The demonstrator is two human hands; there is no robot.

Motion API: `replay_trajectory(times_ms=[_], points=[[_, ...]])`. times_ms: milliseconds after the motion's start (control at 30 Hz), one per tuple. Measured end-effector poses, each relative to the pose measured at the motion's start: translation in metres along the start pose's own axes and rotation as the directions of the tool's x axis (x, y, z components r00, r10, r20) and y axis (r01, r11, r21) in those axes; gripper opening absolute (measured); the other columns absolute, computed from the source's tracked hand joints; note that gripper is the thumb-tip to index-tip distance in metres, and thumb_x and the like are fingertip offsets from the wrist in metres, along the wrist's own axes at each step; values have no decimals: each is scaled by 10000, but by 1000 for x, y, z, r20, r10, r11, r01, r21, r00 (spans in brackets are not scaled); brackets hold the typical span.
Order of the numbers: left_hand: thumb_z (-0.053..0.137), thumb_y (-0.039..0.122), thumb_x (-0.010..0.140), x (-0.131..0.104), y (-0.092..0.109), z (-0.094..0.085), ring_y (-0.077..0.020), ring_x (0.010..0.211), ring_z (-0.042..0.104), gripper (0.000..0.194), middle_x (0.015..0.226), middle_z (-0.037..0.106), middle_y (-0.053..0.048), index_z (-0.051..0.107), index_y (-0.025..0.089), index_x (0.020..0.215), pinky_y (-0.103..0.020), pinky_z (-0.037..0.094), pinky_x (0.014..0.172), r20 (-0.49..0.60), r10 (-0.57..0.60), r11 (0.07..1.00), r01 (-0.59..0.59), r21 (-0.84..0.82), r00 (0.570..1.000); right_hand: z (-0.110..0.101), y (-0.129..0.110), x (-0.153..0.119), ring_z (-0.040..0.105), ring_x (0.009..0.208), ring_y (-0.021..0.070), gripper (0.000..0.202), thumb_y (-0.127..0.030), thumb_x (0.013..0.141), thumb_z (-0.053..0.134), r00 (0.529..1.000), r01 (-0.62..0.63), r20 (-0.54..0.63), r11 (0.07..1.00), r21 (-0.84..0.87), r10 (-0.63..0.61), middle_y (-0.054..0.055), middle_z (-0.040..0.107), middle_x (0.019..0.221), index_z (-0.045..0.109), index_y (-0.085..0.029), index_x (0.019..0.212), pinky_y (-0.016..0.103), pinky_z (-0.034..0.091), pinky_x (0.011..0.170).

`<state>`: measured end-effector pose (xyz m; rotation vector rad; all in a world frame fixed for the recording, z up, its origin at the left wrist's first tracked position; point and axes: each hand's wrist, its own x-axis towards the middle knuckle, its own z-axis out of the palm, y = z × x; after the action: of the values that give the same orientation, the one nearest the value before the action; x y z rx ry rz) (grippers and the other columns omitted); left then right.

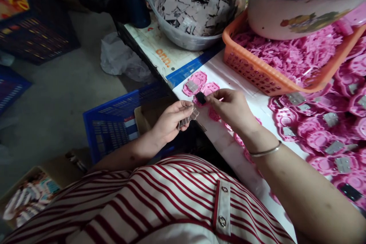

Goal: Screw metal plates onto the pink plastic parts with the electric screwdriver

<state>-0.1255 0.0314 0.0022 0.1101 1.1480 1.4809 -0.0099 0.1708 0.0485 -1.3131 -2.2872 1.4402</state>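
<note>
My left hand (174,118) is closed around a small stack of thin grey rectangular pieces (188,117), just off the table's edge. Between the thumb and fingers of my right hand (230,106) is a dark flat square piece (200,98), held over a pink moulded plastic part. Beside it lies another pink moulded part (197,80) with a grey piece resting in it. More pink parts run along the table edge, partly hidden under my right hand and forearm.
A clear plastic bowl (183,40) full of grey pieces stands at the back. An orange basket (257,78) of small pink pieces has an enamel basin (268,19) on it. Pink parts (311,133) pile up at right. A blue crate (105,129) sits below the table at left.
</note>
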Motion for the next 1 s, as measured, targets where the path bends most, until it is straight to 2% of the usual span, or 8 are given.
replay_trajectory(times_ms=[100,233,400,500,600,700,800,1000], points=[[802,313,744,0,-2,3,-47,426,492,331,653,606,47,564,178,931,-116,365,345,0,41,998,-41,42,999,-2,-1,-18,489,579,94,444,-577,763,695,985,-18,172,996,91,2,16,644,642,727,-136,808,258,386,582],[780,353,772,-4,-6,10,-48,402,492,307,625,587,64,550,189,892,-117,360,322,20,41,992,-43,115,999,2,2,-31,519,578,89,475,-606,706,738,961,-50,277,982,182,-3,14,646,653,711,-140,794,247,413,577],[754,385,796,-7,-10,14,-52,404,500,294,625,585,66,545,196,881,-124,361,320,54,19,988,-27,152,998,-1,6,-40,520,560,70,343,-487,793,693,978,-77,204,975,210,34,2,637,667,666,-147,760,232,415,568],[736,345,802,-7,-13,17,-51,427,499,265,642,592,65,540,199,902,-122,361,335,21,63,984,-66,167,998,-4,7,-48,539,579,84,376,-516,751,740,979,-111,186,982,153,82,27,675,721,685,-146,798,231,412,548],[713,300,818,-8,-15,21,-48,453,498,237,650,589,69,526,201,926,-116,361,356,10,125,973,-125,197,992,-5,7,-54,529,553,92,422,-552,723,762,966,-186,202,975,120,159,37,668,692,686,-142,788,221,376,485],[715,295,822,-9,-17,26,-47,467,502,243,652,591,69,518,199,925,-116,367,372,26,160,966,-161,203,987,-5,7,-57,523,528,91,428,-558,745,743,958,-210,233,963,172,167,30,634,638,669,-137,731,208,361,442],[752,314,795,-10,-17,30,-50,478,526,285,654,599,68,515,196,902,-120,383,383,32,166,974,-169,152,986,-4,8,-59,550,547,93,437,-572,794,690,962,-195,238,946,258,133,24,626,654,657,-140,738,199,409,446],[794,370,762,-11,-14,32,-35,390,441,328,580,526,100,533,206,877,-122,258,323,35,85,991,-88,102,996,-3,12,-62,554,527,90,392,-544,848,633,986,-162,99,903,397,134,8,610,657,630,-155,797,191,451,419]])
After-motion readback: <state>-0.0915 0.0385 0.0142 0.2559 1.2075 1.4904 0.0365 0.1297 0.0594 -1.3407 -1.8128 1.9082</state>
